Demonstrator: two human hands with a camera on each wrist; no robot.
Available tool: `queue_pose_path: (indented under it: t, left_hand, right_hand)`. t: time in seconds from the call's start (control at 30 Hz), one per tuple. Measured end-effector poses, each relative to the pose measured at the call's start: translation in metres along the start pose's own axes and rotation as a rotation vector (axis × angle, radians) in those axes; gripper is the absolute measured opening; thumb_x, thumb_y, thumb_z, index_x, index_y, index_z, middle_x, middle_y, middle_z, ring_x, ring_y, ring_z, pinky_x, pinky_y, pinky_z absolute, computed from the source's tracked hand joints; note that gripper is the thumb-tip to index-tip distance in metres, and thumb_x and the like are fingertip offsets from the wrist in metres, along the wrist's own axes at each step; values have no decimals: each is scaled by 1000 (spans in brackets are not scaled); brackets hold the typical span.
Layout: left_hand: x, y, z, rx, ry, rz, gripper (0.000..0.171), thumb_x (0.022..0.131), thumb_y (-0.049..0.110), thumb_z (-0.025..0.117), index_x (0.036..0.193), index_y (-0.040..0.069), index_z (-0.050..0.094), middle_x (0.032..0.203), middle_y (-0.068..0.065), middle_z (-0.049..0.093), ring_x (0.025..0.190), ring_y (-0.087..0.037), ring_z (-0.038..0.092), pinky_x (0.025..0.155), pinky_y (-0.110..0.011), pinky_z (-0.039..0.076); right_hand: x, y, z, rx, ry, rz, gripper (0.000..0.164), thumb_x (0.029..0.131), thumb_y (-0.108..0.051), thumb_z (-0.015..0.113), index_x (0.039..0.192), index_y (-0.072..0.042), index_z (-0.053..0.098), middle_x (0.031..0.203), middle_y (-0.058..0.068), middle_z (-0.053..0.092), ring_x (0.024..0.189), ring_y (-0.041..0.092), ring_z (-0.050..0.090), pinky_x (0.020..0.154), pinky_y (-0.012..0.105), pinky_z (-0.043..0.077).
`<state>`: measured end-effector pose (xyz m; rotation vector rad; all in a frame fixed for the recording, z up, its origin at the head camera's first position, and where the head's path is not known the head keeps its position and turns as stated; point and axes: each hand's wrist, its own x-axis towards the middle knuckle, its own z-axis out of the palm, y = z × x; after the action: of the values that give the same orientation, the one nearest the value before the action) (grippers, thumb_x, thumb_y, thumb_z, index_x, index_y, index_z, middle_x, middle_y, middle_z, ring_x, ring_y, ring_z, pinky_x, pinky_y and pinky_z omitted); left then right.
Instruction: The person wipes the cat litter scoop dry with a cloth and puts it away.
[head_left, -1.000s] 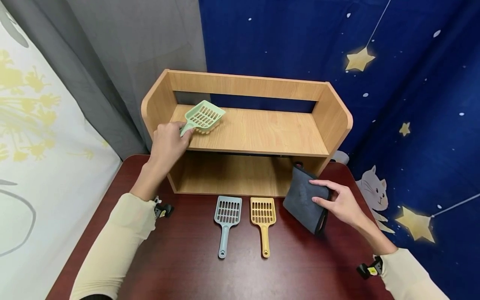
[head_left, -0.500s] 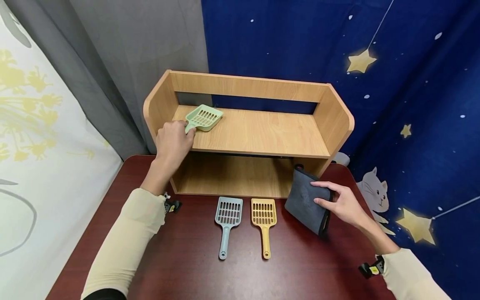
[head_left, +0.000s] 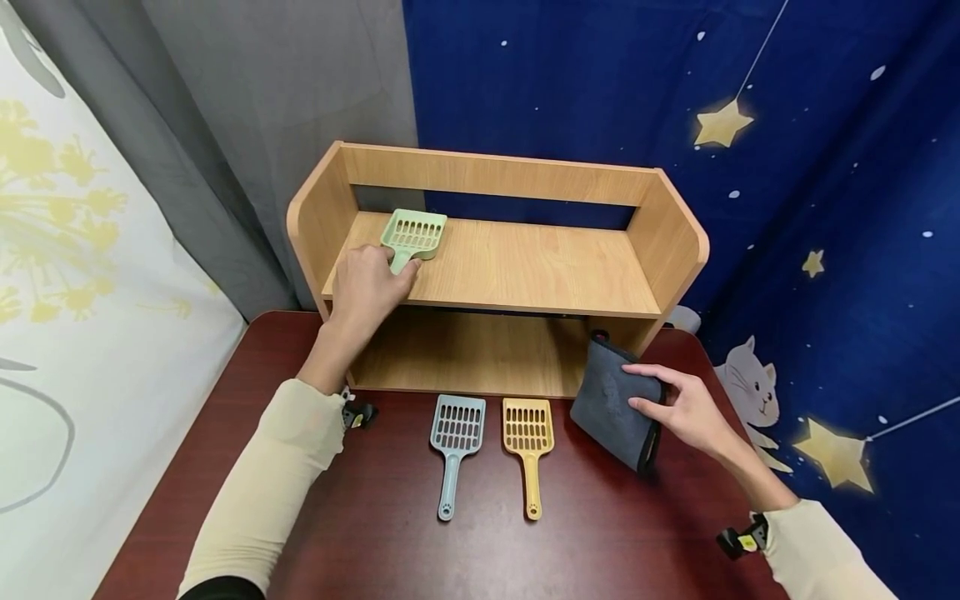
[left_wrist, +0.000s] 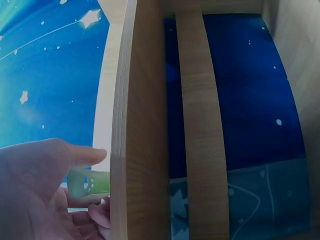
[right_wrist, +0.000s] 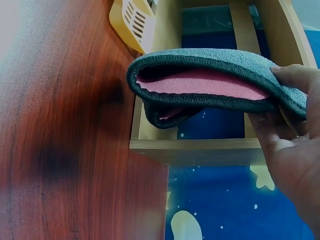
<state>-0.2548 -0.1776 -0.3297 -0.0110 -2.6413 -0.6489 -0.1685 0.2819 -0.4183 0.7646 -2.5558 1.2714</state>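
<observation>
- Three in slotted plastic: saw light-blue scoop [head_left: 452,455], yellow scoop [head_left: 529,456], pale-green scoop [head_left: 412,247].
- Gripped pale-green scoop in curled left hand [head_left: 367,282].
- Pinched one folded dark-grey cloth [head_left: 611,404] in right hand [head_left: 688,410], loosely parted.

A dark red wood-grain table [head_left: 360,542] carries a light wood two-tier desktop shelf [head_left: 495,171] at its far side. Just before it lie a grey-blue slotted litter scoop [head_left: 452,457] and, to the right, a yellow one [head_left: 530,457], handles pointing near. A pale green litter scoop [head_left: 412,245] is at the left of the shelf's upper board [head_left: 540,258].
</observation>
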Motion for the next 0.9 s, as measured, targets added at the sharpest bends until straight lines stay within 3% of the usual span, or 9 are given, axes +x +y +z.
queue_pose_path:
  t: [0.2,0.37,0.53,0.67,0.77,0.9]
  left_hand:
    - [1,5,4,4,-23,-25,50,99,46,69,74,3,60,69,-7,42,62,-24,44,54,-33,30]
    - [3,8,10,-9,-15,-32,51,99,45,69,70,5,57,67,-7,43,58,-24,45,49,-33,33]
    - [6,10,15,-10,-30,-37,53,100,45,68,68,5,55,65,-5,41,57,-23,44,48,-32,31]
    - [5,11,13,9,-34,-31,57,101,51,65,71,3,58,67,-9,47,61,-25,46,51,-35,34]
    - [2,10,8,35,-11,-3,62,101,56,62,84,-3,67,77,-17,57,68,-31,52,55,-42,42]
    - [-5,6,-1,64,68,30,69,101,59,61,124,-6,71,111,-27,67,96,-41,63,71,-56,54]
  right_hand:
    - [-1,25,2,-13,8,30,49,83,9,84,129,-3,73,105,11,67,51,3,28,46,27,30]
    - [-1,31,3,23,2,57,50,85,2,86,132,-11,74,106,6,66,50,1,29,46,28,32]
    - [-4,32,5,38,-2,60,50,85,4,85,132,-8,73,113,10,70,51,0,30,47,28,33]
    - [-4,27,4,26,6,57,49,85,9,83,131,-2,72,113,16,70,52,-2,28,46,28,32]
    - [-4,15,1,35,17,55,48,84,11,82,130,1,72,109,16,68,52,-3,27,45,28,31]
    - [-2,-1,-5,45,21,43,46,84,12,81,128,3,72,106,17,67,51,-1,31,46,27,32]
